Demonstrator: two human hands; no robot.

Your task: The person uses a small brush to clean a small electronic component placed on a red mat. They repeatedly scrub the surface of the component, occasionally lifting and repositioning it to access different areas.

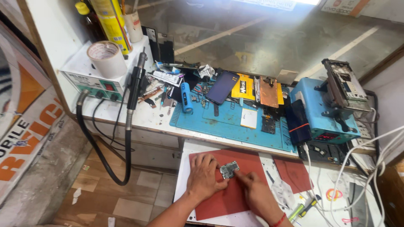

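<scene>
Fingers (212, 166) of the left hand (205, 176) lie spread and flat, pressing the edge of a small circuit board (229, 170) at lower centre of the frame. Right hand (256, 194) comes in from lower right, fingertips pinched against the board's right side; whether they grip a tool is too small to tell. Board rests on a red mat (235, 197) covering a white pull-out shelf (185, 168). Red thread band on right wrist.

Just right of the mat: second red pad (293, 173), white cables (357, 168), small tools.

Farther up, mid-frame: blue work mat (219, 122) carrying a dark phone (222, 87), yellow and copper-coloured plates, loose parts. Right of it, blue heating machine (317, 113) with a clamped phone frame (346, 87).

Upper left: white soldering station (90, 73), tape roll (107, 59) on top, black hose (101, 155) hanging toward the floor. Yellow spray can (110, 23) behind.
</scene>
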